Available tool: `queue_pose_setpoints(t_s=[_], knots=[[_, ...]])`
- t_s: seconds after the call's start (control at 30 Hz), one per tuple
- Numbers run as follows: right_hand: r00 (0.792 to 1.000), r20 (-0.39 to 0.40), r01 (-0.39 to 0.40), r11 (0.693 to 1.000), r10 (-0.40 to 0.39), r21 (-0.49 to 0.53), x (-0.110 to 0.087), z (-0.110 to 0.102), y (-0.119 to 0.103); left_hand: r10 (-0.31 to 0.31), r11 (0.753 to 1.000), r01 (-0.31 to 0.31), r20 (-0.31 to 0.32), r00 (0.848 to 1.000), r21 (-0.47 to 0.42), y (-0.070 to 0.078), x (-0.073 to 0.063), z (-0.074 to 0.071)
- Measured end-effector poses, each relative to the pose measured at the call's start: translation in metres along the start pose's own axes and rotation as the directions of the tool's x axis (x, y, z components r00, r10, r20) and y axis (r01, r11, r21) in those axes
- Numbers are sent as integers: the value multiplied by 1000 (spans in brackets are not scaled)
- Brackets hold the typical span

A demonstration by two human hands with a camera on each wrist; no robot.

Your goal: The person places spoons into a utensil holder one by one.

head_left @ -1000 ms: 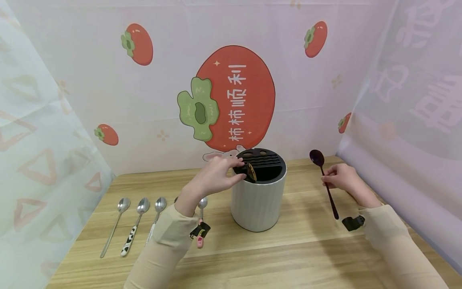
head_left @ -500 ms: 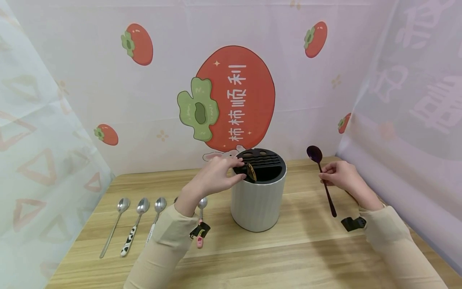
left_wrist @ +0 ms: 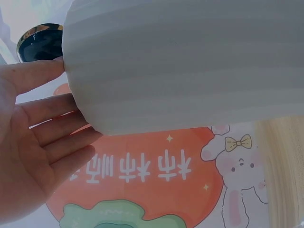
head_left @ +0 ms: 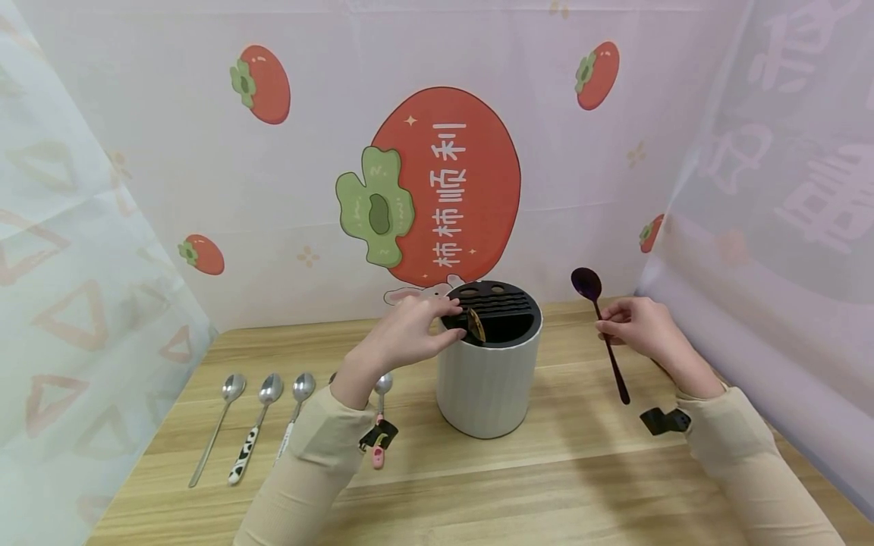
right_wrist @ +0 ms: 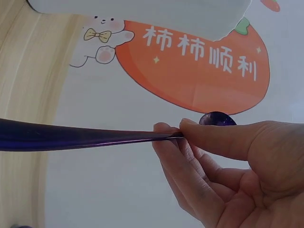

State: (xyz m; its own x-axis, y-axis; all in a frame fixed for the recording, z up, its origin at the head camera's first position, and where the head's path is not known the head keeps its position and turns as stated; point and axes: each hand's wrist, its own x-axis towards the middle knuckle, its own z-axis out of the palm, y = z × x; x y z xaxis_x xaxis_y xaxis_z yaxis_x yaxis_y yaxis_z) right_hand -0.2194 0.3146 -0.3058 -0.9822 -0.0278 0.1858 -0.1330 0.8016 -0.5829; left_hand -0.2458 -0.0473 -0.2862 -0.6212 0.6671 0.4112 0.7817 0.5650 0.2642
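Note:
My right hand (head_left: pixel 636 324) pinches a dark purple long-handled spoon (head_left: pixel 617 376) between thumb and fingers, bowl up and tilted left, off the table. In the right wrist view its handle (right_wrist: pixel 71 137) runs to the left. My left hand (head_left: pixel 410 332) touches the rim of the white ribbed utensil holder (head_left: pixel 486 394) with nearly straight fingers; the fingertips are partly hidden. Beside the thumb, a dark gold-edged spoon (head_left: pixel 477 326) stands in the holder's black slotted lid; its handle is hidden inside. The left wrist view shows its dark bowl (left_wrist: pixel 40 45) beyond the thumb.
On the wooden table (head_left: pixel 464 485) at left lie a plain silver spoon (head_left: pixel 233 387), a cow-patterned spoon (head_left: pixel 244 455), a third silver spoon (head_left: pixel 303 387) and a pink-handled spoon (head_left: pixel 378 456). My left arm hides part of this row. Printed cloth (head_left: pixel 300 167) hangs behind.
My right hand has carried the dark purple spoon slightly up and left, toward the holder. My left hand, the holder and the spoons on the table have stayed in place.

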Motion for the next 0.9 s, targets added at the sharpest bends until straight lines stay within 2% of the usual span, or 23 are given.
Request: queue_pose_setpoints(t_s=[0.37, 0.9], knots=[[1000, 3, 12, 998, -12, 63, 1, 1, -18, 10, 1000, -10, -4, 1000, 0, -2, 0, 1], [995, -46, 89, 995, -87, 48, -3, 3, -41, -4, 1000, 4, -1, 1000, 1, -1, 1, 1]])
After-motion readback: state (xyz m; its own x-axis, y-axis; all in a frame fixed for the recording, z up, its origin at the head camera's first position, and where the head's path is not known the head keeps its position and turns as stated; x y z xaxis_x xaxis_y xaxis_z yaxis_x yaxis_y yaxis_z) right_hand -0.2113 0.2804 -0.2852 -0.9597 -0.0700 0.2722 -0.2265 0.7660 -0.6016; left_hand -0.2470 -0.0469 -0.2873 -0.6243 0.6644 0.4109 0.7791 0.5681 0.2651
